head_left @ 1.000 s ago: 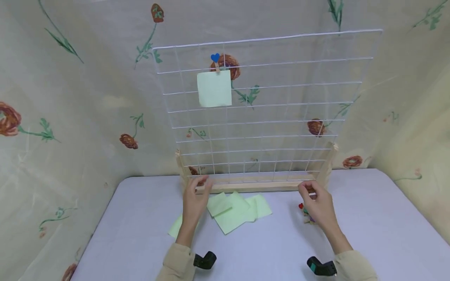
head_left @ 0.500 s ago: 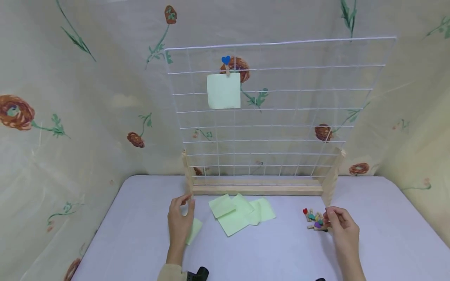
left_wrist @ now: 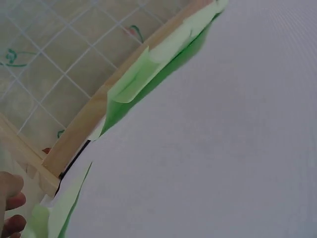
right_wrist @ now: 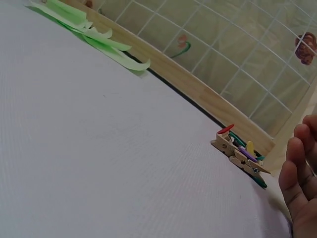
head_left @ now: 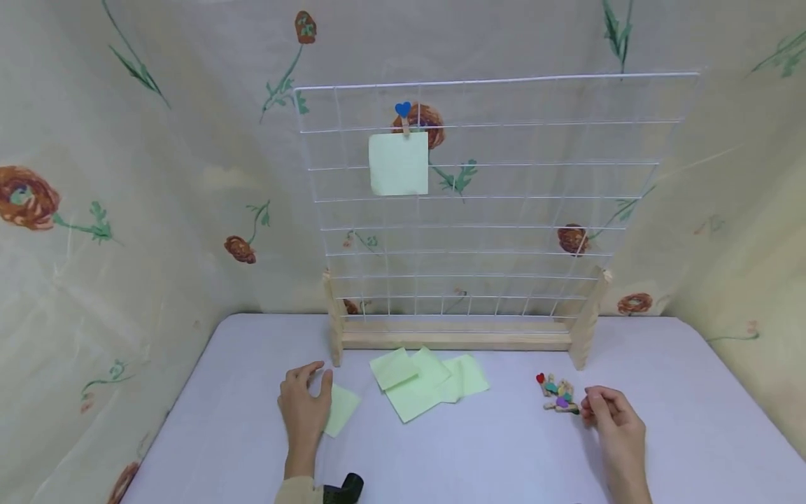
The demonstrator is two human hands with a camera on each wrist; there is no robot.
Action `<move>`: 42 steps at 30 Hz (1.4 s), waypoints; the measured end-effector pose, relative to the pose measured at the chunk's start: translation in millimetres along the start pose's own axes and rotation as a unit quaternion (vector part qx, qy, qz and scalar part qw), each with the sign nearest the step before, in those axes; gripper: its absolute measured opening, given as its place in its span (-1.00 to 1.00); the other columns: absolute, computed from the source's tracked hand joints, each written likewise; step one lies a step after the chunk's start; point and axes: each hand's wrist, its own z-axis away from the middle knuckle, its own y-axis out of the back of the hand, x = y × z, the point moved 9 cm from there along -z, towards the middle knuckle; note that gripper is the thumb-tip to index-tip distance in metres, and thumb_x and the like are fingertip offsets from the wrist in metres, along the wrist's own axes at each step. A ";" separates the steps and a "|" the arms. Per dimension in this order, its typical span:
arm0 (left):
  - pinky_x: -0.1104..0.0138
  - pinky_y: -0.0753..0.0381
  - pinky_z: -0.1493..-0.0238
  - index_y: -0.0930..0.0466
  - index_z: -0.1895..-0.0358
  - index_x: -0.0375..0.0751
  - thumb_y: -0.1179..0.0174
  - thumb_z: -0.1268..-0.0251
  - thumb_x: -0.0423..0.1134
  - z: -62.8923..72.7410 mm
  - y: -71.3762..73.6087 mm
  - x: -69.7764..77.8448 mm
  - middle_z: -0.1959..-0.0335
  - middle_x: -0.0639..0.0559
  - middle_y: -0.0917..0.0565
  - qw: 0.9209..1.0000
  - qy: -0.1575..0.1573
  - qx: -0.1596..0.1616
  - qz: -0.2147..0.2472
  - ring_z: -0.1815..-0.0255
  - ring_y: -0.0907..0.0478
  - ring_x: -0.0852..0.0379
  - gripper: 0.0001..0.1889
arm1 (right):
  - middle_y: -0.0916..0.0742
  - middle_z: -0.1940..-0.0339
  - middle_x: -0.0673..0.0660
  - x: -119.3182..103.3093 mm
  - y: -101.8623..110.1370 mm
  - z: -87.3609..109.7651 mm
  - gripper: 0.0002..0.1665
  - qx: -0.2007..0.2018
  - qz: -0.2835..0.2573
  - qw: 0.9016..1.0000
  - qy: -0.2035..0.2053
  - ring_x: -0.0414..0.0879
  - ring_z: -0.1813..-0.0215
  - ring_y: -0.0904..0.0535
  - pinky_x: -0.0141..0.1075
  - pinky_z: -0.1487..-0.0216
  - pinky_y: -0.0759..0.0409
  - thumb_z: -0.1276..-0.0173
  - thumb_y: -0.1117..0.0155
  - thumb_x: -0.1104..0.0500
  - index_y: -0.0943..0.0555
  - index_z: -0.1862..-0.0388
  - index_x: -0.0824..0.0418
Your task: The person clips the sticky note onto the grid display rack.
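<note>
In the head view my left hand (head_left: 305, 413) is beside a single light-green paper note (head_left: 342, 409), partly covering it; thumb and fingers are apart with nothing between them. The left wrist view shows fingertips (left_wrist: 14, 201) at the edge near that note (left_wrist: 74, 203). My right hand (head_left: 617, 434) hovers just right of a small pile of wooden clothespins (head_left: 560, 395) with coloured decorations. Its fingers are loosely bent, and no held thing shows in the right wrist view, where the fingers (right_wrist: 294, 171) are beside the clothespins (right_wrist: 242, 156).
A white wire grid (head_left: 491, 227) stands in a wooden base (head_left: 453, 341) at the table's back. A blue-heart clothespin (head_left: 404, 115) holds one green note (head_left: 399, 164) on it. Several overlapping notes (head_left: 415, 392) lie on the white tablecloth (head_left: 453, 455) before the base. Flower-patterned cloth hangs behind.
Both hands have come away from the base of the grid. The left moved left and down to the single note; the right moved right and down beside the clothespins. The head view shifted slightly.
</note>
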 end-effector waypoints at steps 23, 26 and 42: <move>0.15 -0.25 0.13 -0.55 -0.10 -0.07 -0.06 -0.14 -0.27 -2.4 -15.4 -3.2 0.17 -0.05 -0.57 0.997 0.012 -0.054 -0.058 0.10 -0.43 -0.05 -0.60 | -0.65 0.50 -0.09 3.3 3.9 -4.8 -0.84 0.031 0.012 0.999 0.000 -0.32 0.46 -0.54 -0.55 0.42 -0.54 -0.39 -0.15 0.14 -0.56 0.21 0.23; 0.14 -0.26 0.13 -0.56 -0.08 -0.07 -0.08 -0.06 -0.30 -1.0 -14.1 -3.3 0.18 -0.05 -0.58 0.997 0.011 -0.056 -0.060 0.11 -0.44 -0.05 -0.57 | -0.65 0.49 -0.08 2.2 2.5 -4.1 -0.84 0.031 0.017 0.999 -0.006 -0.32 0.46 -0.54 -0.55 0.41 -0.54 -0.40 -0.14 0.13 -0.56 0.21 0.22; 0.15 -0.24 0.17 -0.63 0.06 -0.01 -0.13 0.08 -0.32 5.1 -16.0 -3.3 0.30 0.05 -0.55 0.994 -0.009 -0.061 -0.085 0.19 -0.43 0.00 -0.60 | -0.65 0.48 -0.11 10.6 4.6 1.6 -0.81 0.036 0.061 0.996 -0.045 -0.34 0.43 -0.55 -0.58 0.38 -0.54 -0.42 -0.11 0.07 -0.55 0.17 0.17</move>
